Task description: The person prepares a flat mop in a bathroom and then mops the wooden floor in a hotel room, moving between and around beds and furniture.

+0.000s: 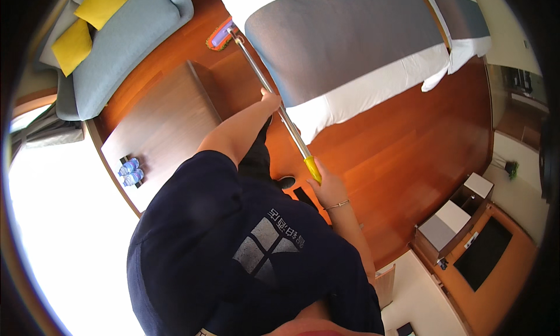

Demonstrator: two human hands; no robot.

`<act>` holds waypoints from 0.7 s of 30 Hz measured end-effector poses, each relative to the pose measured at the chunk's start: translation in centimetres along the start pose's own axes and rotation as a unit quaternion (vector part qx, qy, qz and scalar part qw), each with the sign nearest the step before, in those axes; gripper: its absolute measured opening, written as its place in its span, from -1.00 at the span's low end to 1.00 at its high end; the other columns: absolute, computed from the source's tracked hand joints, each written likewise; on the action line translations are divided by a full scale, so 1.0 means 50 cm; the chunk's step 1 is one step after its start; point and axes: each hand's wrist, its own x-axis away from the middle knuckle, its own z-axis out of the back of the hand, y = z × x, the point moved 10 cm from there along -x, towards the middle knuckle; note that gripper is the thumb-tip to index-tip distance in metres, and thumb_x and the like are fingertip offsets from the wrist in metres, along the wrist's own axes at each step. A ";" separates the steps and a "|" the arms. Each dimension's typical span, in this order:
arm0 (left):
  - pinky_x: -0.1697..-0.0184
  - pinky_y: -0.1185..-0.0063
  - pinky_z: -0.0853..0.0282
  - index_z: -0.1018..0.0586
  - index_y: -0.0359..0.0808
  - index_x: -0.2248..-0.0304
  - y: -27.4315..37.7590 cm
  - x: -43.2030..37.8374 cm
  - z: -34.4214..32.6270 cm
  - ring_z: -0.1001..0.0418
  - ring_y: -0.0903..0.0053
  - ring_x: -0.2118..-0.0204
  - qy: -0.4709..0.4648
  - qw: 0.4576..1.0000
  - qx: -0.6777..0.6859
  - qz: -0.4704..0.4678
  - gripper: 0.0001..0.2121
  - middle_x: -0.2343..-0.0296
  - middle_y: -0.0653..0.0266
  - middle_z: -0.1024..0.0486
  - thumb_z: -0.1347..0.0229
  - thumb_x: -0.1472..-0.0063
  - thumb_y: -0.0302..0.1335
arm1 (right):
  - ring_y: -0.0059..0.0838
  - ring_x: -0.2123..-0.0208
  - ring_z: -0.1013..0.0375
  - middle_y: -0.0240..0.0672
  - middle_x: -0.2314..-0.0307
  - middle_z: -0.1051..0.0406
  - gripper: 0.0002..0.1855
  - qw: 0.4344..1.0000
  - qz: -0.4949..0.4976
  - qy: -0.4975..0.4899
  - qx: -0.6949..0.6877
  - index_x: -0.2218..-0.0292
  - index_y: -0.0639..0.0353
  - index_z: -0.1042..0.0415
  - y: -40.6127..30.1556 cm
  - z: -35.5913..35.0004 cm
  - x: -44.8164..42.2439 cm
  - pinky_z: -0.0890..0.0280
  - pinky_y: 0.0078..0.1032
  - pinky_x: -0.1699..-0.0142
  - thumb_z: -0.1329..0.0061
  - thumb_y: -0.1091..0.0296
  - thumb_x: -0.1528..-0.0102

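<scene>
Both of my hands are on a flat mop with a metal pole (294,130). My left hand (271,101) wraps the pole about halfway up, close to the bed's edge. Lower in the view, my right hand (330,188), with a bracelet at the wrist, grips the yellow handle end (312,170). At the far end, the mop head (222,35) has a purple plate and an orange fringed pad. It rests on the wooden floor (385,139) beside the bed, partly against the white bedding.
The bed (341,43) with a grey runner borders the pole's right side. A low wooden table (162,113) with water bottles (131,172) stands at left, before a blue sofa (127,43) with yellow cushions (72,47). At right are a cabinet (444,222) and wall-side furniture (512,248).
</scene>
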 end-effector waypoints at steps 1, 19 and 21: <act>0.52 0.50 -0.41 -0.24 -0.45 0.18 -0.023 -0.006 0.009 -0.45 0.44 0.45 0.018 0.999 -0.033 0.005 -0.55 0.46 0.18 -0.42 -0.09 0.00 -0.35 | 0.03 0.30 -0.34 0.03 0.33 -0.35 -0.36 0.999 -0.003 -0.021 0.037 -0.04 0.14 -0.06 0.004 -0.016 0.021 -0.27 -0.28 0.26 0.06 0.21 0.04; 0.52 0.44 -0.39 -0.44 -0.30 0.41 -0.759 0.804 -0.468 -0.46 0.41 0.51 -0.445 0.856 -0.210 0.156 -0.89 0.54 0.19 -0.46 0.02 -0.05 -0.46 | -0.09 0.44 -0.42 -0.13 0.46 -0.44 -0.44 0.962 -0.270 0.016 0.015 0.05 0.01 -0.25 0.375 -0.035 1.036 -0.32 -0.37 0.36 -0.07 0.27 0.12; 0.53 0.46 -0.37 -0.43 -0.36 0.49 -0.791 0.854 -0.469 -0.45 0.40 0.52 -0.342 0.900 -0.058 0.263 -0.92 0.56 0.16 -0.45 0.04 -0.04 -0.51 | -0.08 0.45 -0.42 -0.13 0.47 -0.44 -0.41 0.955 -0.294 0.010 0.034 0.06 0.05 -0.26 0.349 -0.033 1.065 -0.32 -0.38 0.37 -0.10 0.27 0.16</act>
